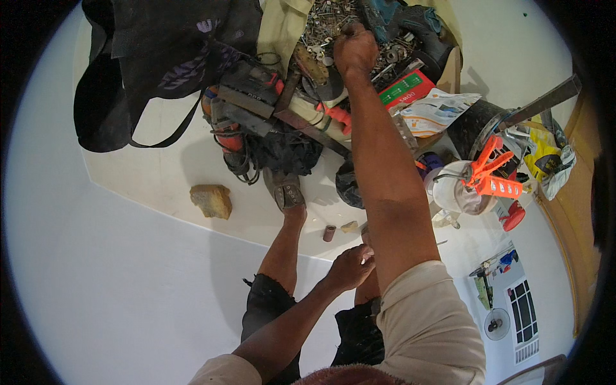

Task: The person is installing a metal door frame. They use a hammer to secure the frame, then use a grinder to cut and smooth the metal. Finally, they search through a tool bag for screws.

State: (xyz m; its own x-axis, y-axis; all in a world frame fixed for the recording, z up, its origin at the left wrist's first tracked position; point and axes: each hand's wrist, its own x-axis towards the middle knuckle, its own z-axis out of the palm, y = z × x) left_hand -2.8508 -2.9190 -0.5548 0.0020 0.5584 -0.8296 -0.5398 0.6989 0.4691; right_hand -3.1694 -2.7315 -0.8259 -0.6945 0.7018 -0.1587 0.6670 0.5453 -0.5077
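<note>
My right arm stretches far forward. At its end my right hand (356,51) is closed, knuckles up, at a heap of loose screws and nails (327,29); its fingertips are hidden, and what they hold, if anything, does not show. Nearer my body, my left hand (350,268) is curled closed above my knee. A small white piece (364,260) shows at its thumb and finger, too small to name. The heap lies on a pale yellow cloth or sack (279,29). Dark blue-grey gloves or shoes (404,25) lie at the heap's right.
Left of the heap are a black bag (167,51) and corded power tools (237,102). Right of my arm stand a red-green box (407,88), a white bucket (449,192) and an orange caulking gun (493,173). A stone block (212,201) lies on the floor.
</note>
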